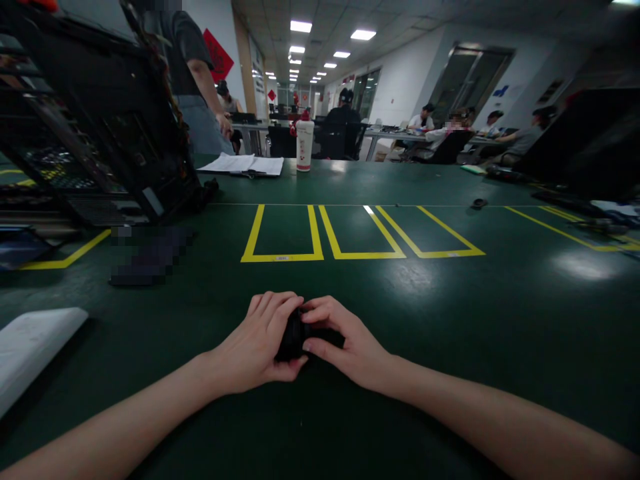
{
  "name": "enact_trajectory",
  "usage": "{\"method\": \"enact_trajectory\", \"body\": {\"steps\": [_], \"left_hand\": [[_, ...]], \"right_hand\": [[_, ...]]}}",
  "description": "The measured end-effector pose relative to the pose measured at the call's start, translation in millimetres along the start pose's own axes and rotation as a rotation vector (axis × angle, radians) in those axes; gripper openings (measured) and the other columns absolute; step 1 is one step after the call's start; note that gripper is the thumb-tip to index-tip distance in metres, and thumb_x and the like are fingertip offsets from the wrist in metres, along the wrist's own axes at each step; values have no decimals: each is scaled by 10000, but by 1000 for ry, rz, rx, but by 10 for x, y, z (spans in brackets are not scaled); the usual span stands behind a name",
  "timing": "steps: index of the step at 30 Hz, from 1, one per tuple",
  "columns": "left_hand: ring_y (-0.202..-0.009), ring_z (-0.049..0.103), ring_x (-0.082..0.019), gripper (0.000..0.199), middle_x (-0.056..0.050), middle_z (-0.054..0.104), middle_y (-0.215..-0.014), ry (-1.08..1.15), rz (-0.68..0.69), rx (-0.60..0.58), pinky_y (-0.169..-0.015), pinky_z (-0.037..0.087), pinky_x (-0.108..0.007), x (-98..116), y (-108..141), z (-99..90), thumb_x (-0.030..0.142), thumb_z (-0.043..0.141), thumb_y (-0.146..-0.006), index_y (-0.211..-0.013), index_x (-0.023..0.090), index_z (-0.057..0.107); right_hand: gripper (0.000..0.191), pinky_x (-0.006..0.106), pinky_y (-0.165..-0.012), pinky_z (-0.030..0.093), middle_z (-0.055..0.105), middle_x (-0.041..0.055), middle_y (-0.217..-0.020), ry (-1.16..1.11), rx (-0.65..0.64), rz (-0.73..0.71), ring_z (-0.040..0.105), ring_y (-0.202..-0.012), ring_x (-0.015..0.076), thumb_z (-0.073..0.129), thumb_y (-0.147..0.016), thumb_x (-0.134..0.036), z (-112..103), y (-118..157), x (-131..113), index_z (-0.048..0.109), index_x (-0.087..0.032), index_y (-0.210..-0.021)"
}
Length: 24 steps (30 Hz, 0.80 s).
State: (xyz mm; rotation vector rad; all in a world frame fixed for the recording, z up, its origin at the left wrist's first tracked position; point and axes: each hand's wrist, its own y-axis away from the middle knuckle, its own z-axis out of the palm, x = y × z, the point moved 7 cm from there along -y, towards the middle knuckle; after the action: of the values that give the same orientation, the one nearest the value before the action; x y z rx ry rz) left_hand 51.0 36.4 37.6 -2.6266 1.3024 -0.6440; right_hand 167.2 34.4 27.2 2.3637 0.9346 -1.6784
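Note:
A small black object (294, 337) is between my two hands, low over the green table (410, 320); its exact shape is hard to make out. My left hand (263, 340) wraps round its left side, fingers over the top and thumb below. From the right, my right hand (343, 340) grips the same object with its fingertips and thumb. Beyond my hands, yellow tape outlines (283, 257) mark the table surface.
An open black computer case (115, 133) stands at the left, with a dark flat item (150, 257) before it. A white object (37, 340) lies at the left edge. Papers (243, 164) and a white cup (305, 147) stand farther back. A person (193, 80) stands behind the case.

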Motion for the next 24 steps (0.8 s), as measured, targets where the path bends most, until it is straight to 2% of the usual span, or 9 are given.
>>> {"method": "enact_trajectory", "body": {"steps": [5,10,16,21,24], "left_hand": [[-1048,460,-304,665,-137,458,-1209,-9,-12,0,-876,374,-467,-8,0,6,280,624,-737,-1282,175,259],[-1054,460,-315,681,-143,463,-1211,-24,-7,8,-874,374,-476,-5,1,4,272,627,-726,-1286,181,250],[-1070,456,-317,661,-138,462,-1213,-14,-8,4,-877,370,-478,-7,4,9,277,613,-743,-1290,185,253],[-1064,458,-310,654,-142,458,-1209,-28,-12,8,-881,376,-472,0,1,0,270,619,-738,-1277,166,265],[-1061,454,-309,659,-139,453,-1214,-23,-22,-5,-883,375,-476,-4,0,4,275,621,-740,-1280,172,258]], "right_hand": [[425,397,-918,476,501,49,-1120,-22,0,50,531,-1039,182,594,-809,-167,13,-17,29,421,-238,-1191],[391,406,-944,459,457,47,-1150,1,-1,-9,497,-1078,189,616,-771,-125,4,-2,2,465,-241,-1113],[258,404,-922,477,468,39,-1140,-41,-3,1,515,-1065,184,573,-820,-168,1,-3,7,501,-245,-1055],[395,391,-920,479,496,50,-1121,-43,0,48,526,-1049,183,578,-819,-170,12,-18,25,431,-242,-1178],[392,396,-930,471,483,50,-1123,-20,3,22,513,-1053,185,588,-803,-148,9,-8,11,451,-239,-1159]]}}
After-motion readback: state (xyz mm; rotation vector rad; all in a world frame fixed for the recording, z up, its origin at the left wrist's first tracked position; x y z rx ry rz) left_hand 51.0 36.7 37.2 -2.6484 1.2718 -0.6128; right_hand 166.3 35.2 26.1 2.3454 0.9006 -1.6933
